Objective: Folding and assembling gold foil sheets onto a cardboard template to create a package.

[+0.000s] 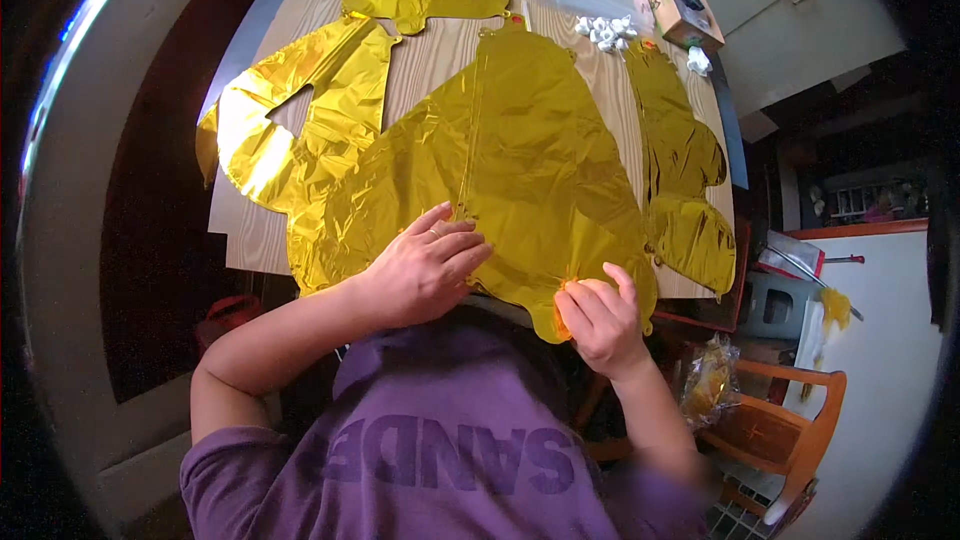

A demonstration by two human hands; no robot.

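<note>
A: Since the large gold foil piece (530,160) lies flat across the centre of the frame, how do the hands stand?

B: Left hand (430,265), lower centre: open, fingers loosely bent, resting on the foil. Right hand (605,325), lower right of centre: fingers closed on the foil's lower edge, beside an orange patch (562,314).

A: Hazards?

B: Tearing or creasing at that edge, likeliest from a hard tug. Sliding off the wooden table (420,70), should the right pull unopposed. Snagging on the shiny foil shape (340,90), left of centre, which it meets.

A: Lettering?

B: Purple shirt (440,380), bottom centre: large dark capitals, inverted; not transcribed. Cardboard box (685,28), upper right: small mark, illegible.
</note>
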